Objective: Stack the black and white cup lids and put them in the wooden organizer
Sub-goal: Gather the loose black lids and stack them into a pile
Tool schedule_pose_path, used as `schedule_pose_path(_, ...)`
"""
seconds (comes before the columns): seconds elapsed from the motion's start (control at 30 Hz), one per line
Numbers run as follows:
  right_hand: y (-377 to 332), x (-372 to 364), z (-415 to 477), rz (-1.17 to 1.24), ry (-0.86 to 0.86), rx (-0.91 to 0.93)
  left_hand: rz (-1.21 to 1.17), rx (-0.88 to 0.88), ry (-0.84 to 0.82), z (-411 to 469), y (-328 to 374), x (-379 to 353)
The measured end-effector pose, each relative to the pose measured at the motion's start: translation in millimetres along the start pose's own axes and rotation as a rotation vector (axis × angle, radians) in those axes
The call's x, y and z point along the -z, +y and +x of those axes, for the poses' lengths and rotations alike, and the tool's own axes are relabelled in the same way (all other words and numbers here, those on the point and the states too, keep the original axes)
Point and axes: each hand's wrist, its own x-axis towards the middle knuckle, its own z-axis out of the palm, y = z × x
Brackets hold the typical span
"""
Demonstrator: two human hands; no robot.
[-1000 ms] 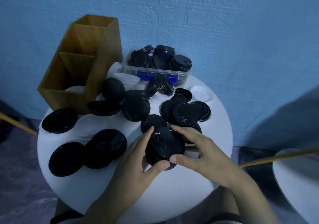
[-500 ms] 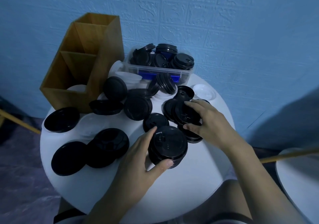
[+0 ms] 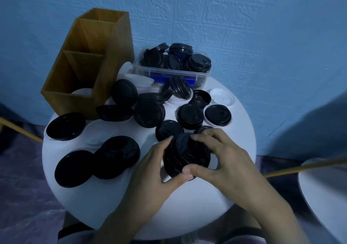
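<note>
At the left back edge of the table stands the organizer, with something white in its lowest compartment. Loose black lids lie between it and my hands. My left hand curls around the left side of the stack, which is a little in front of the table's middle. I cannot tell if it rests there or is lifted. My right hand grips it from the right, with fingers on top and thumb at the near rim. I judge the lids to be light, thin and smooth plastic, so they may slide apart or bend under a hard squeeze. The stack is best held by its rim, from both sides.
</note>
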Motion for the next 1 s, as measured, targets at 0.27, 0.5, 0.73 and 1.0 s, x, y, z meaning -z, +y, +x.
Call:
schedule_pose_path(0.27,-1,14,-3,0.089,-0.133,0.026,-0.073,0.026,-0.068,-4,-2,2)
schedule_pose_path(0.5,-9,-3,1,-0.048,-0.003,0.017,-0.038,0.038,-0.059,-1,-4,1)
schedule_pose_path(0.73,-8,5,3,-0.063,-0.108,0.001,-0.078,0.052,-0.089,-1,-3,2)
schedule_pose_path(1.0,0,14,6,0.007,-0.218,0.009,-0.029,0.041,-0.105,1,-5,3)
